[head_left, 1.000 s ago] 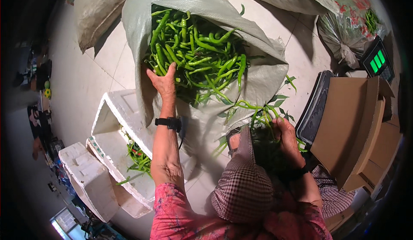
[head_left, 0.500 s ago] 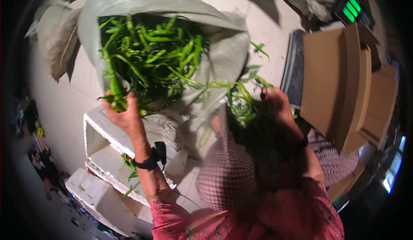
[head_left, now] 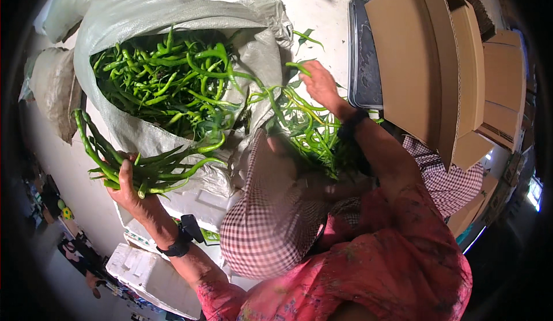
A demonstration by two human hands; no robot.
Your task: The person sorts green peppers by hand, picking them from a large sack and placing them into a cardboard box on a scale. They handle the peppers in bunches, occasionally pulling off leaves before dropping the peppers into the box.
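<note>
My left hand (head_left: pixel 128 183) grips a bunch of long green peppers (head_left: pixel 167 168) at the lower left edge of an open woven sack (head_left: pixel 106 10) full of peppers (head_left: pixel 161 85). My right hand (head_left: pixel 317 84) is raised to the sack's right, its fingers closed on a single green pepper (head_left: pixel 296 67), above a loose pile of peppers and leaves (head_left: pixel 314 139) partly in shadow. Checked fabric (head_left: pixel 253 234) lies over my legs between my arms.
White foam boxes (head_left: pixel 147 272) stand at lower left, behind my left arm. Flattened and open cardboard boxes (head_left: pixel 403 50) and a dark tray (head_left: pixel 363 44) are at right. More filled sacks (head_left: pixel 49 85) sit at the upper left on the tiled floor (head_left: pixel 314 13).
My left hand has come out leftward and down from the sack with a bunch of peppers. My right hand has moved up and left with a pepper. The view has shifted.
</note>
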